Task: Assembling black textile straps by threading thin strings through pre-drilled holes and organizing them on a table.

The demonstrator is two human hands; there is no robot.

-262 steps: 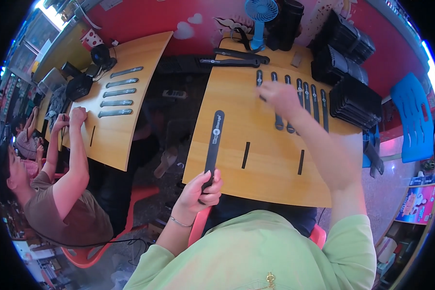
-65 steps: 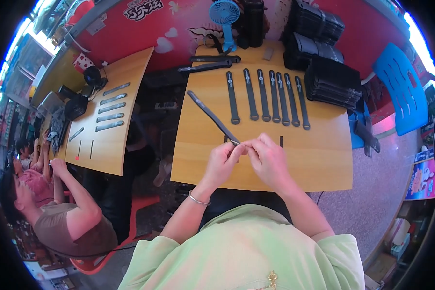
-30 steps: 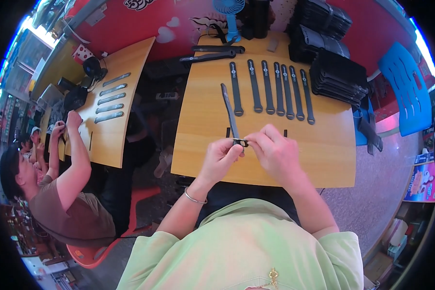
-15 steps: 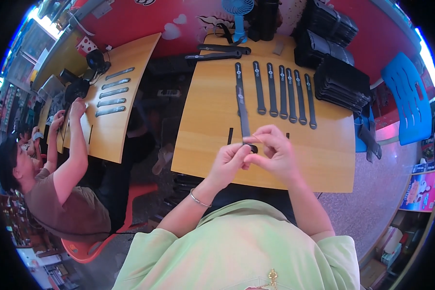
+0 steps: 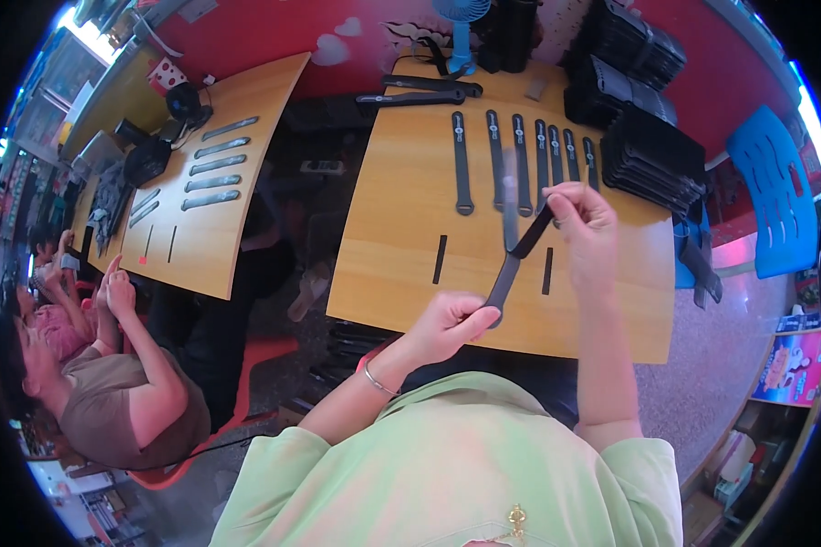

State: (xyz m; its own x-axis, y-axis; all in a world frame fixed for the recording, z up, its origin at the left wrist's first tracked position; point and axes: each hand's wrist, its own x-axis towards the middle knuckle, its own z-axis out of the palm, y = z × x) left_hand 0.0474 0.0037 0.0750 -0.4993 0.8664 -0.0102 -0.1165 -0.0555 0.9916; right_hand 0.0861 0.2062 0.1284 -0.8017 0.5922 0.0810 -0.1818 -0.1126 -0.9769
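Note:
A dark grey fastening strap (image 5: 502, 284) is stretched between my hands over the front part of the table. My left hand (image 5: 454, 325) pinches its near end, thumb on top. Up and to the right, my right hand (image 5: 582, 215) grips a black end of the strap, which folds back at the middle. Another part of the strap points away from me, pale and smeared by motion. Beyond it, several flat grey straps (image 5: 463, 164) with round slotted ends lie side by side, pale printing near their far ends. My right hand partly covers some of them.
Two dark strips (image 5: 547, 271) mark the wooden table (image 5: 383, 264). Black folded stacks (image 5: 655, 164) stand at its right edge, a blue fan (image 5: 462, 41) at the back. A blue chair (image 5: 775, 196) is at right. Left, a co-worker (image 5: 123, 401) sits by another strap-covered table (image 5: 260, 164).
My right hand has moved away from my left, up and to the right, drawing out the strap's black end. The co-worker's hands have come back from the far side of their table.

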